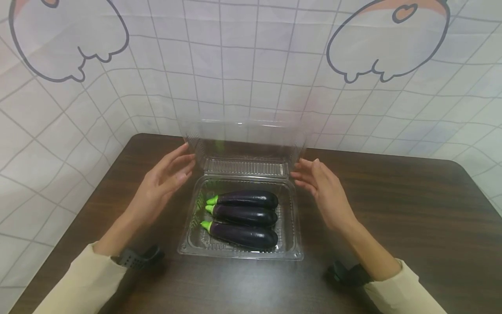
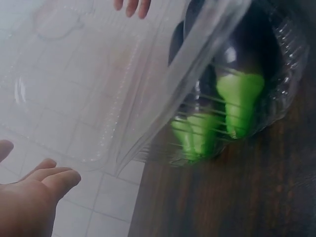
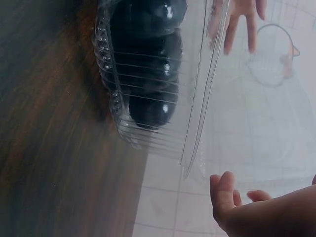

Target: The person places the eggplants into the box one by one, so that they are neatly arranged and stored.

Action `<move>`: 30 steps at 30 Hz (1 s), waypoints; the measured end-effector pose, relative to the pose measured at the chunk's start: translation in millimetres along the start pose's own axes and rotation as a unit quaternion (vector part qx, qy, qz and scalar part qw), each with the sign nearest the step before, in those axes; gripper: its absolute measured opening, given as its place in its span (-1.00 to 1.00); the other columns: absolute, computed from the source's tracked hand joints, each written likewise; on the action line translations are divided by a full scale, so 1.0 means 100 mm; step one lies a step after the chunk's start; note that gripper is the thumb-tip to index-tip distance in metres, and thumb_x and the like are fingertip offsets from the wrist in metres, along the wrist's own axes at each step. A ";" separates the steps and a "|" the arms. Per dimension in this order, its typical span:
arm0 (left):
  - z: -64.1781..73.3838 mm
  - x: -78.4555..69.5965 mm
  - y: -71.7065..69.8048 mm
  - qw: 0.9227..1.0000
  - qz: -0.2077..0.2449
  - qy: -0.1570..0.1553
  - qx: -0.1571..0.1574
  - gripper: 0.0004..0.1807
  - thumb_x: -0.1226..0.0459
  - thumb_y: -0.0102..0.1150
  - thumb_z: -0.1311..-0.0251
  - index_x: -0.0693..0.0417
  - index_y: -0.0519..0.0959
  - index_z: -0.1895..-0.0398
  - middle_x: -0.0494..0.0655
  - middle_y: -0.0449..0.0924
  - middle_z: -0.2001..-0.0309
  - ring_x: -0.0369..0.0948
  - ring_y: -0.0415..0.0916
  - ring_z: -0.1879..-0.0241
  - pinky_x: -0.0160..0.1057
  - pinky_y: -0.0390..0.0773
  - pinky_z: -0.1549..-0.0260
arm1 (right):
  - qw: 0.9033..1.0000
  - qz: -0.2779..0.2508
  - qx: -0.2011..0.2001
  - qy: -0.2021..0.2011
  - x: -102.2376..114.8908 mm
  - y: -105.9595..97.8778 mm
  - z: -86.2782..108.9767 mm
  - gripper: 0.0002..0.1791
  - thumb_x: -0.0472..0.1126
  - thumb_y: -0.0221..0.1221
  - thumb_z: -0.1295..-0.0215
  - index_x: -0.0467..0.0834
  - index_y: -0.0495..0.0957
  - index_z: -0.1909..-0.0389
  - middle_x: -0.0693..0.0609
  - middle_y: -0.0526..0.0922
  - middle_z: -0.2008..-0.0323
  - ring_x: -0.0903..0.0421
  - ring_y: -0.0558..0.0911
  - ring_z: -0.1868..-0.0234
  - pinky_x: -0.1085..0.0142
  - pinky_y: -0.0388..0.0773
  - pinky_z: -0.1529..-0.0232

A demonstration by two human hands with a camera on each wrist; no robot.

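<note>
Three dark purple eggplants with bright green stems lie side by side in a clear plastic clamshell container [image 1: 245,256]; the nearest eggplant [image 1: 243,235] sits slightly apart from the other two. The container's clear lid [image 1: 246,167] stands raised at the back. My left hand [image 1: 157,187] is at the lid's left side, its fingers loosely extended and holding nothing. On the opposite side, my right hand [image 1: 327,194] has its fingers near the lid's right edge, relaxed as well. Whether the fingertips touch the lid is hard to tell. Green stems [image 2: 242,96] show through the container wall in the left wrist view.
The container stands on a dark wood-grain table [image 1: 400,209] with rounded back corners. A white grid-patterned cloth [image 1: 251,56] with cartoon outlines hangs behind and around it. Dark straps, one being the left strap [image 1: 139,257], sit on both wrists.
</note>
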State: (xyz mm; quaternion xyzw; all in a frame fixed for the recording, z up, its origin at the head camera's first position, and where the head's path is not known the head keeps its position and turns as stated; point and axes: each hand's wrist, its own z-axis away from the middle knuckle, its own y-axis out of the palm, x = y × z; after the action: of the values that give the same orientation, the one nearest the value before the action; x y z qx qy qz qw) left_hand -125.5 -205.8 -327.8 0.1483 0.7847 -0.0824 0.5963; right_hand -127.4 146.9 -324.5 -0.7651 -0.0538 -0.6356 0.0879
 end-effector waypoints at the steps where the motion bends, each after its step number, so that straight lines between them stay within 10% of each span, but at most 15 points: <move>1: 0.01 0.01 0.01 1.000 0.002 0.004 -0.001 -0.36 0.54 -0.18 -0.35 0.14 0.03 -0.48 0.39 0.05 -0.35 0.17 -0.01 -0.39 -0.21 0.17 -0.26 | 1.000 0.001 0.001 0.001 0.00 0.00 0.01 -0.34 0.07 -0.28 -0.54 -0.41 0.20 -0.32 -0.28 0.35 -0.21 -0.15 0.42 -0.21 0.27 0.41 -0.13; 30: 0.22 0.03 0.12 0.998 -0.004 0.059 0.004 -0.44 0.54 -0.23 -0.36 0.35 0.03 -0.42 0.45 0.01 -0.38 0.13 0.01 -0.39 -0.25 0.13 -0.28 | 0.999 0.023 0.009 -0.027 -0.08 0.00 0.23 -0.43 -0.03 -0.25 -0.55 -0.37 0.23 -0.33 -0.19 0.34 -0.31 -0.10 0.38 -0.29 0.28 0.37 -0.16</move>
State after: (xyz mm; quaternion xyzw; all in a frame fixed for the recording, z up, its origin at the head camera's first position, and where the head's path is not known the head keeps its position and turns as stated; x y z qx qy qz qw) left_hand -102.1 -201.0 -335.8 0.1517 0.8186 -0.0789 0.5483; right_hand -106.3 152.0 -336.3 -0.7822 -0.0442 -0.6121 0.1074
